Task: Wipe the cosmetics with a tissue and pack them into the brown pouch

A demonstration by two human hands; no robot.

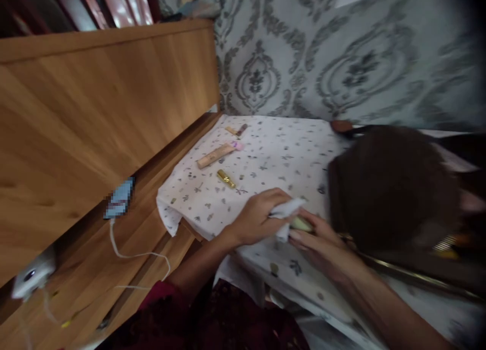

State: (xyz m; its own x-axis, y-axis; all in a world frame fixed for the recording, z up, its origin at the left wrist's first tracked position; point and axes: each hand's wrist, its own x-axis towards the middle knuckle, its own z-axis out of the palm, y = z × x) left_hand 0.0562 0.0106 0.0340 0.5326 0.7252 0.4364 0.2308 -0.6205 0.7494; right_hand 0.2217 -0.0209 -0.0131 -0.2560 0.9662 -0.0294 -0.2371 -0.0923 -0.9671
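Note:
My left hand [261, 216] is closed on a crumpled white wipe [286, 208], which it presses against a small pale-green item [301, 223]. That item sits in the closed fingers of my right hand [317, 236]; its exact kind is hard to make out. Both hands meet above the near part of the white patterned cloth [266, 158]. Beyond my left hand lies a gold lipstick-like tube [226, 178]. Farther back rest a beige squeeze tube [216, 156] with a pinkish end and a small slim cosmetic item [237, 131].
At right stands a large dark brown bag [391, 188] with a zip. A wooden cabinet panel [114, 102] rises on the left, beside a phone-like device [119, 198] on a white cable. A white socket box [34, 274] is lower left. Patterned wallpaper [258, 51] covers the back.

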